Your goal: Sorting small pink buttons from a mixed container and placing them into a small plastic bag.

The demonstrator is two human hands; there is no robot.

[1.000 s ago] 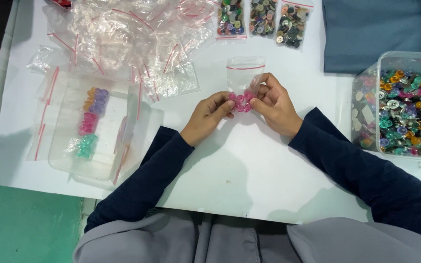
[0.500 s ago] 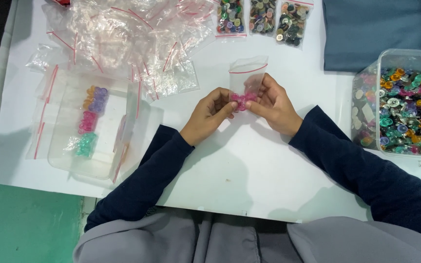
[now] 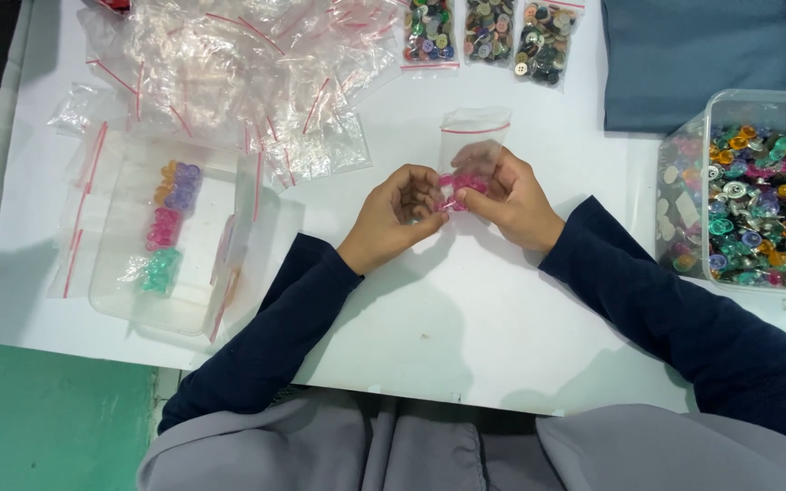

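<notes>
Pink buttons [image 3: 462, 187] pinched between curled left hand [image 3: 395, 215] and right hand [image 3: 511, 198]

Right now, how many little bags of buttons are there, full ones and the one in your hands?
Filled bags at the top edge: 3
Bag with pink buttons held by left hand and right hand: 1
Total: 4

clear zip bag [image 3: 472, 136] w/ red strip at centre, three button-filled bags [image 3: 487, 32] top, empties [image 3: 238, 64] top-left.
</notes>
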